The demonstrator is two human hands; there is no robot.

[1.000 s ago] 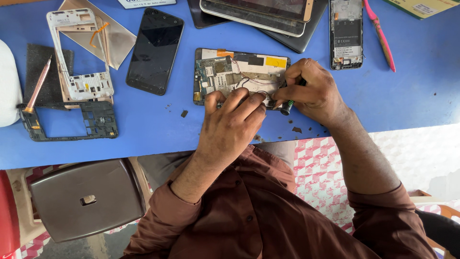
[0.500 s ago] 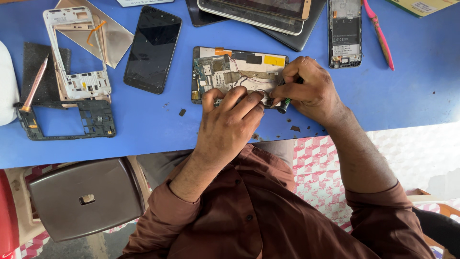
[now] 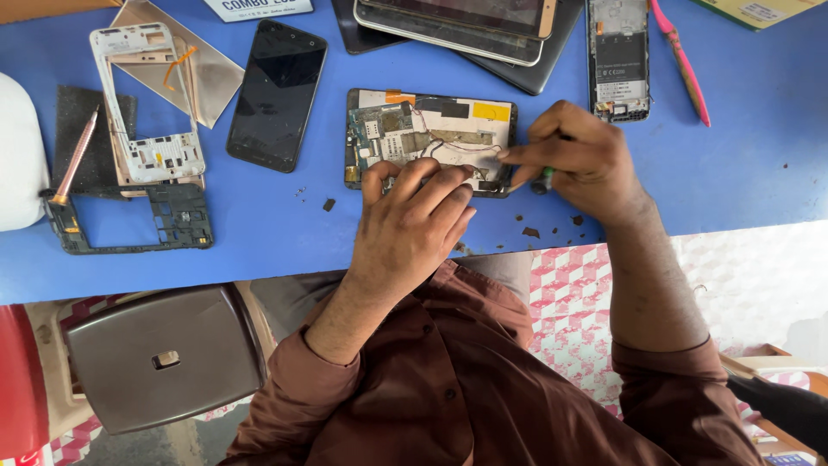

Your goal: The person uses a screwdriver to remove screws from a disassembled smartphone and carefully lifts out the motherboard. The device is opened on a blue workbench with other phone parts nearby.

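Half a second back the picture was almost the same, and little had moved since: the opened tablet (image 3: 429, 142) lay where it had lain, flat near the front edge of the blue bench (image 3: 759, 164), its back cover off and its circuit board, wires and yellow tape bare. The left hand (image 3: 414, 229) stayed pressed on the tablet's near edge, fingers spread and curled down over the lower rim, pinning it rather than gripping anything. The right hand (image 3: 573, 160) had crept slightly along the right end, closed around a small screwdriver (image 3: 536, 182) with a dark, green-tipped handle, its point aimed into the lower right corner. By my reading, the work sat at that one spot, slow and fiddly, with no part yet lifted free.

Around them the bench was crowded. A black phone (image 3: 277, 93) lay face up just left of the tablet. Further left sat a white phone frame (image 3: 142, 103) on a grey pad, a pink pen-like tool (image 3: 76, 157) and a black frame (image 3: 129, 220). At the far edge, stacked tablets (image 3: 466, 22), another opened phone (image 3: 617, 56) and a pink pry tool (image 3: 683, 60). Dark crumbs (image 3: 530, 231) dotted the blue top near the hands. Below the bench stood a brown stool (image 3: 164, 358) on a red-and-white patterned floor (image 3: 573, 302).
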